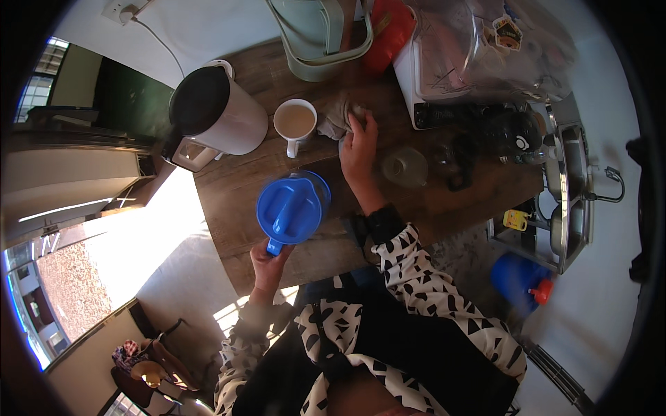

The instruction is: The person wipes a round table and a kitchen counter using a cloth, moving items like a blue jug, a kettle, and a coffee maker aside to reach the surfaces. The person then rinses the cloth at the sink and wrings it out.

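Note:
My left hand [269, 268] grips the handle of a pitcher with a blue lid [289, 208] near the left edge of the wooden table [226, 205]. Farther in, my right hand [360, 148] presses on a crumpled greyish cloth [334, 120] on the tabletop. Just left of the cloth stands a white mug [292, 148], holding a light brown liquid. Beyond the mug at left is a white electric appliance shaped like a large jug [244, 125], with a black lid and a handle. To the right of my right wrist sits a translucent, spouted vessel [411, 171].
At the back are a pale green bin [315, 67], a red bag [390, 36] and a white container [411, 73] under clear plastic. Dark glassware [452, 161] stands at right. Past it are a metal sink [559, 229] and a blue barrel [515, 281] with a red cap.

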Demonstrator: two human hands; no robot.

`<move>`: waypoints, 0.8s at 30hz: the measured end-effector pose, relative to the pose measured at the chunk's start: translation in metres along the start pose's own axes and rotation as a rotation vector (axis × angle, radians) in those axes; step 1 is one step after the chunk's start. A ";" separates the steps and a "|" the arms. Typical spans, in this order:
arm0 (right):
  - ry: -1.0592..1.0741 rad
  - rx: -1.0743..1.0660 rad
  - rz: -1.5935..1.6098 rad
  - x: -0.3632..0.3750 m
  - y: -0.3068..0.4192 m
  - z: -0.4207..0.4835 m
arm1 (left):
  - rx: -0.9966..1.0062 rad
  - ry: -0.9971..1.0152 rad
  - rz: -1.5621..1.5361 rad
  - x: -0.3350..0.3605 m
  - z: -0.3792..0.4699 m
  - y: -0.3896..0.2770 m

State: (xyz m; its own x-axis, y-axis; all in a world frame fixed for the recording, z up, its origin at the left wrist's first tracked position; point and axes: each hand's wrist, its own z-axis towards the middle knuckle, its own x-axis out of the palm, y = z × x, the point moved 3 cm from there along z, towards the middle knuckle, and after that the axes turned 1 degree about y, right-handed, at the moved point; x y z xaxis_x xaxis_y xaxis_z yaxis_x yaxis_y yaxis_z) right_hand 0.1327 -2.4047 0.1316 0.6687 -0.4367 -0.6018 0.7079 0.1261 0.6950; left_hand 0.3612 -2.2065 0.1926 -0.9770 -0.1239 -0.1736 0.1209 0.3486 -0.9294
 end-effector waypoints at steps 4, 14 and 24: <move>-0.019 -0.043 -0.322 0.051 -0.021 0.056 | 0.009 0.007 0.037 -0.002 -0.002 -0.004; 0.185 -0.107 -0.192 -0.005 0.002 -0.060 | 0.006 0.025 0.014 -0.001 -0.001 0.001; 0.538 -0.126 -0.132 -0.139 -0.039 -0.197 | 0.039 0.119 -0.071 0.009 -0.001 -0.001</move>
State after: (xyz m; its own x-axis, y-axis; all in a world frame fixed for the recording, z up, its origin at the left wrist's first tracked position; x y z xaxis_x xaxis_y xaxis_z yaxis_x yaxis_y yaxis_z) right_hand 0.0570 -2.1735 0.1104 0.5715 0.0551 -0.8188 0.7928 0.2207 0.5682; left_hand 0.3525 -2.2068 0.1928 -0.9970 -0.0348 -0.0686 0.0547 0.3062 -0.9504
